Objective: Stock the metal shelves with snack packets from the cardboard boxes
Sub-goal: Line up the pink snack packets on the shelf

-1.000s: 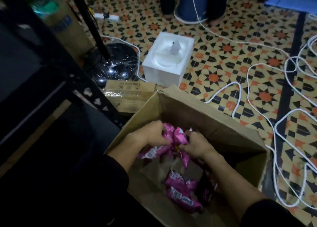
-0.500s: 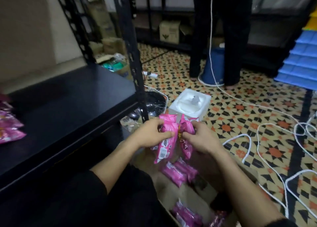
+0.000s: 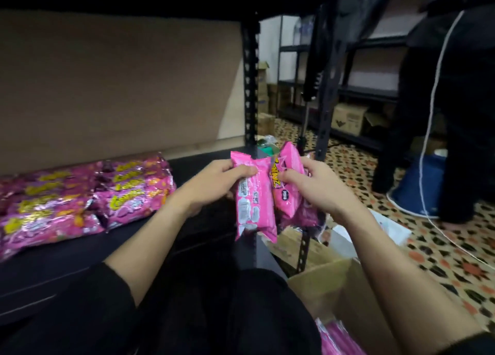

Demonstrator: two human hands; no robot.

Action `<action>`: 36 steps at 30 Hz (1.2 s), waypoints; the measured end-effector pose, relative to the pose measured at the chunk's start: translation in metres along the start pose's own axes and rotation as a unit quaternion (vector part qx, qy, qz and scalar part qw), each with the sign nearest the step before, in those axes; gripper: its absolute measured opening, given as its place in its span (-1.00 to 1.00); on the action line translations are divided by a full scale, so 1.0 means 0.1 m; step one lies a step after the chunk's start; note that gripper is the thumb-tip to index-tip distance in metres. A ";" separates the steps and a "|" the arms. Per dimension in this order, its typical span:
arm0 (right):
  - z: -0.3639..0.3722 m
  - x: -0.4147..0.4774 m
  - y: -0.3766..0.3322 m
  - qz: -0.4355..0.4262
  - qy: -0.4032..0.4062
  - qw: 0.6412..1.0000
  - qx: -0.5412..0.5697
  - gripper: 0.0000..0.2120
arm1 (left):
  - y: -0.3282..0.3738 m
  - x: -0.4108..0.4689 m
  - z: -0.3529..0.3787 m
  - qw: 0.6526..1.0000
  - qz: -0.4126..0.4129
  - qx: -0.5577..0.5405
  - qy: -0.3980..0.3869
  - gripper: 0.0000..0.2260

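Note:
My left hand (image 3: 214,180) grips the top of a pink snack packet (image 3: 254,207) that hangs with its back label toward me. My right hand (image 3: 310,185) pinches another pink packet (image 3: 288,193) with yellow lettering, with more pink packets bunched behind it. Both hands hold them in the air in front of the black metal shelf (image 3: 67,261), near its upright post (image 3: 250,86). Several pink packets (image 3: 80,193) lie in rows at the left of that shelf. The open cardboard box (image 3: 348,295) sits at the lower right, with pink packets (image 3: 334,338) inside.
A person in dark clothes (image 3: 455,113) stands at the right on the patterned tile floor (image 3: 442,247), beside a blue bin (image 3: 417,183) and a hanging white cable (image 3: 431,113). More black shelving with cardboard boxes (image 3: 348,118) lines the back wall.
Both hands lifted the pink packets out of the box and up to shelf height. My view swung from the box up to the shelf.

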State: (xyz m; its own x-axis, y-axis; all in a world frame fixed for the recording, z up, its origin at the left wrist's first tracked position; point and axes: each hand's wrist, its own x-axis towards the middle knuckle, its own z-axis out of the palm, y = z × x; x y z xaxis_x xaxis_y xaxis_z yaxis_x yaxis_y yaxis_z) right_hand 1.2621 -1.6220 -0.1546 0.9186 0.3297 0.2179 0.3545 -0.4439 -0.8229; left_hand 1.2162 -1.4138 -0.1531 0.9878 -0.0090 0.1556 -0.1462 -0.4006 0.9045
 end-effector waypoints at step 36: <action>0.62 1.38 -0.04 0.224 -0.065 0.941 -0.245 -0.09 | 0.04 0.59 -1.36 0.976 -0.021 0.005 0.215 -0.91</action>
State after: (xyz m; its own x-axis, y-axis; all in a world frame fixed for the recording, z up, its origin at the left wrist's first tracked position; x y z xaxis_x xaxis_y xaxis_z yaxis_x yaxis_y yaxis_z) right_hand 1.3763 -1.5234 -0.1537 0.9772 0.1034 -0.1853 0.0044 -0.8830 -0.4693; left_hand 1.2669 -1.2909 -0.0863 0.8785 0.3919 0.2732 -0.1039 -0.4015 0.9100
